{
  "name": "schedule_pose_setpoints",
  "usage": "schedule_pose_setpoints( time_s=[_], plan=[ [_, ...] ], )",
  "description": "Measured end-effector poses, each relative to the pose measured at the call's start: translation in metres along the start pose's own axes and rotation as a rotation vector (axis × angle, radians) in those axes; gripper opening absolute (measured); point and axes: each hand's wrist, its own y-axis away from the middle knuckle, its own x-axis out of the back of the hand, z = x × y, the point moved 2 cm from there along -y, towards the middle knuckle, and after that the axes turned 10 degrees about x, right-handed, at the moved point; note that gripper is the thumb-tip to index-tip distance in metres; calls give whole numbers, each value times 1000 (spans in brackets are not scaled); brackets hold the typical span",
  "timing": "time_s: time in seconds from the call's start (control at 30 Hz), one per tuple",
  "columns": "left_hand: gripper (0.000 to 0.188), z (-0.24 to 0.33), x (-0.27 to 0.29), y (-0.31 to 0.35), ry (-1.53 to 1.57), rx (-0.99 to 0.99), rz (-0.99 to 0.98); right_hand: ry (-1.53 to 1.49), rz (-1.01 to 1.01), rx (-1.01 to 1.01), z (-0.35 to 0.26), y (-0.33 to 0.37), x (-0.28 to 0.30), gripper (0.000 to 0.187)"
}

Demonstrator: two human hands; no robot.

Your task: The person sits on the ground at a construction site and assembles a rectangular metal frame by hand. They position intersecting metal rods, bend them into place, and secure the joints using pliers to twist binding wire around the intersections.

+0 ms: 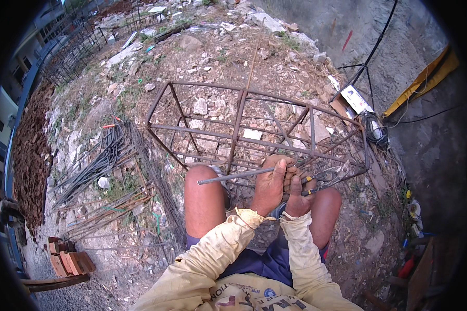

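Observation:
My left hand [269, 189] is closed around a short grey steel rod [228, 177], whose free end points left above my knee. Right beside it, my right hand [298, 199] is closed on pliers with black-and-yellow handles [309, 191]. Their metal part reaches right, and its exact shape is hard to make out. Both hands sit close together between my bent knees. Just beyond them lies a rusty rebar cage [238, 115], a long box frame of bars and square ties. My hands hide part of its near side.
Bundles of thin rods and dark wire [101, 160] lie at left, with stacked bricks [70, 259] below them. Rubble covers the ground. At right are a white box [356, 100], coiled black cable [374, 128] and yellow cloth [423, 80] by a concrete wall.

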Motion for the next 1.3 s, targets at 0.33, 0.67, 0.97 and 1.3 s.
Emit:
schedule_pose_setpoints(
  time_s=[0.33,0.67,0.97,1.3],
  plan=[
    [39,-14,-12,-52,-182,7,108,8,5,-108,0,3,20,19],
    [41,-6,-14,-77,-147,-91,11,84,39,-4,25,15,12,19],
    [52,-37,-13,-76,467,43,-66,251,-64,22,-5,11,23,21],
    [45,-42,-5,-79,432,60,-151,-118,-174,-24,-138,-56,40,19]
  ],
)
